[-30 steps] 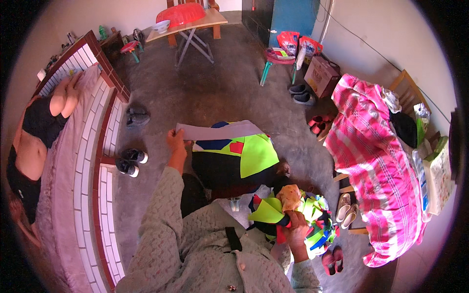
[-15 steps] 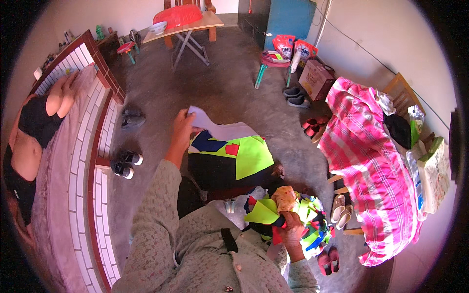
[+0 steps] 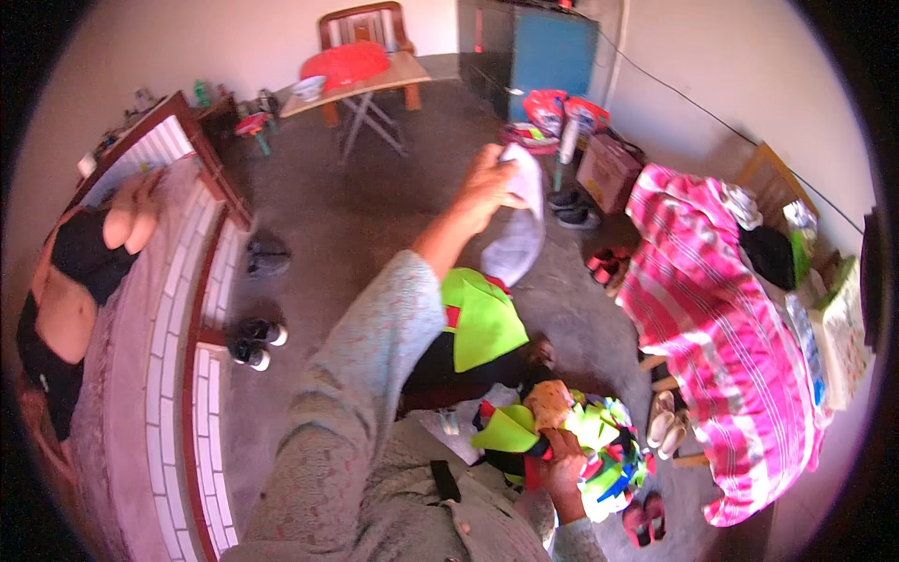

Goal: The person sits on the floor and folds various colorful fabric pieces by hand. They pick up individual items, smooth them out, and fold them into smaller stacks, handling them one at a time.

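Note:
My left hand (image 3: 487,192) is raised in front of me, its fingers closed on one end of a lavender cloth strip (image 3: 520,229) that hangs down. Beneath the strip, a neon yellow-green cloth piece (image 3: 489,323) lies over something dark, with a bit of red at its edge; my left arm hides part of this. Lower right, my right hand (image 3: 562,464) is curled against neon and red cloth scraps (image 3: 506,429), gripping them. A peach-coloured cloth (image 3: 550,403) sits just beyond its fingers. Beside it is a heap of multicoloured cloth scraps (image 3: 609,450).
On the right, a pink plaid blanket (image 3: 707,328) drapes over furniture, with shoes (image 3: 665,426) beside it. A person (image 3: 80,290) lies on a bed at the left, behind a tiled edge. A folding table (image 3: 403,70) holds a red basin (image 3: 346,66). A carton (image 3: 609,169) stands beyond.
My left hand has swung right and away from me, lifting the lavender strip off the other cloth pieces. My right hand stays at the scraps. The view has shifted slightly.

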A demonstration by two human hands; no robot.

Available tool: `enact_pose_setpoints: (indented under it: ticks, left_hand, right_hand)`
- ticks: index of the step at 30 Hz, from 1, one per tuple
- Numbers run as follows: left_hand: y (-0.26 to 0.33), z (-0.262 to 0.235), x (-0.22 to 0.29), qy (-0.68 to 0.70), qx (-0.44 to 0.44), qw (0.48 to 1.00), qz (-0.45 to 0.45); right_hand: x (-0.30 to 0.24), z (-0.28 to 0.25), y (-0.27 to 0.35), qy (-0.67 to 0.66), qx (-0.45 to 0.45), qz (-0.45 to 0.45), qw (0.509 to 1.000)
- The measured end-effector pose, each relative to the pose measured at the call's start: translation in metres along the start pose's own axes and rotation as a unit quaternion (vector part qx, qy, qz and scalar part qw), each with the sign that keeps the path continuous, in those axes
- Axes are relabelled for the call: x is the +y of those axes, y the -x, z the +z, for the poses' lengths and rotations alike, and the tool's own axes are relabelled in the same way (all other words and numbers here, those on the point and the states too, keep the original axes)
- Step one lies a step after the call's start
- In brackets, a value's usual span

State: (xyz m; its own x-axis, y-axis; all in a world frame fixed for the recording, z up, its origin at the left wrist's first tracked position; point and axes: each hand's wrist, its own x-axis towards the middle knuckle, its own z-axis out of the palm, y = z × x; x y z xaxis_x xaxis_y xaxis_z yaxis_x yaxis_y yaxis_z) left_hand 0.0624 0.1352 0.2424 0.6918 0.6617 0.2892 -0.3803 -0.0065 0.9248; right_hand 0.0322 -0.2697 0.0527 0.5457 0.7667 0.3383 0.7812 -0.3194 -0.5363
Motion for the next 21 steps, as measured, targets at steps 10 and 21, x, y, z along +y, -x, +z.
enact_pose_setpoints:
  ticks: [10, 21]
  left_hand:
    - [0.064, -0.089, 0.035, -0.027, 0.116, 0.993, -0.010]
    - [0.170, -0.229, -0.045, -0.045, 0.222, 0.961, -0.159]
  right_hand:
    - [-0.002, -0.004, -0.004, 0.002, -0.016, 0.008, 1.000]
    - [-0.004, -0.003, -0.006, 0.006, -0.019, 0.000, 1.000]
